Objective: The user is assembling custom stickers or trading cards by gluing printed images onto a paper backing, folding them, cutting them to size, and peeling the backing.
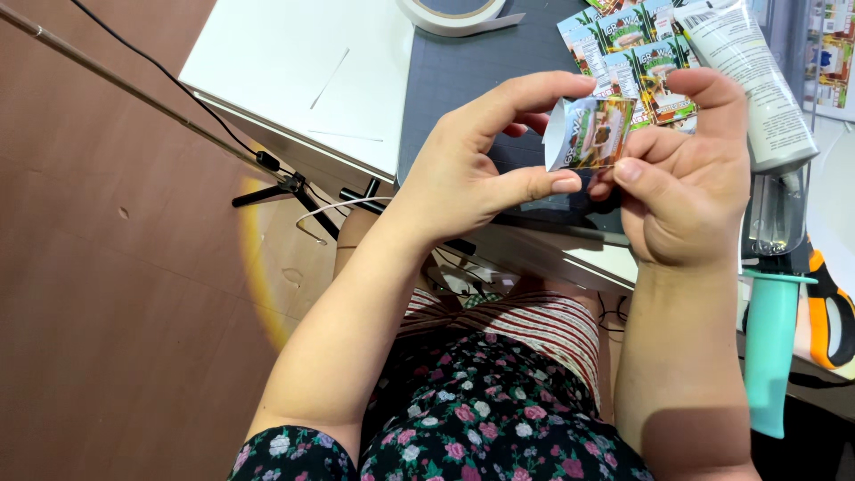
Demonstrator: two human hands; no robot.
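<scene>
- Small printed paper packet (595, 134) held up in the air between both hands, above the near edge of the table (294, 71).
- Left hand (481, 169) on the packet's left side: grip closed on it, index fingertip on the top edge, thumb tip at the bottom edge.
- Right hand (686, 178) on the packet's right side: grip closed too, thumb pressed at the lower right corner, index finger curled over the top right.
- White folded flap showing at the packet's left end, printed colourful face turned toward the camera.
- Behind the packet, a sheet of matching printed labels (628, 53) lying flat on a dark cutting mat (472, 71).
- Up and left of the packet, a roll of pale tape (454, 13) at the top edge of view, resting on the mat.
- Right of the packet, a white tube (757, 80) lying slanted, its cap end toward the lower right.
- Further right and below, a teal handle (770, 347) pointing downward, orange-handled scissors (833, 312) just beside it.
- Below the packet, floral and striped clothing on the lap.
</scene>
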